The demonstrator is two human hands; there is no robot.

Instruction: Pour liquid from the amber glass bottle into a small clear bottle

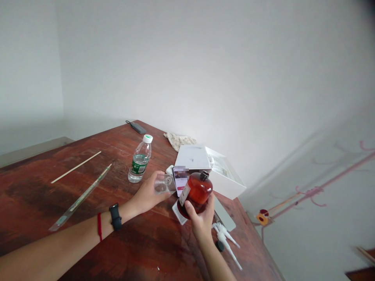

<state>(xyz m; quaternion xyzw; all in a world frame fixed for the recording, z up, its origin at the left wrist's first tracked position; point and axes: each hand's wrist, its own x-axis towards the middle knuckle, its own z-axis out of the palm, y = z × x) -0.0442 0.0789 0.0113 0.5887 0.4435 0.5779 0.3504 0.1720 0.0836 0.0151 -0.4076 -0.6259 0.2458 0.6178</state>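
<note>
Hands meet over the middle of a reddish wooden bench (43,195). Right hand (202,218) has its grip wrapped around the lower body of an amber bottle (197,192), which is tilted with its open black neck pointing up and far; a white label runs down its left side. Left hand (148,193) has its grip pinched on a small clear cup (164,183), held just beside the bottle's neck, on the left. That wrist carries a black watch (115,217) and a red cord (99,226).

Behind the cup lies a phone (180,178) with a lit screen, and beyond it an open white box (211,166). A plastic water bottle (140,159) with a white cap stands to the far left of the hands. Farther left lie a thin wooden stick (76,167) and a long wrapped rod (80,199). White pump parts (227,238) lie near the right edge of the bench.
</note>
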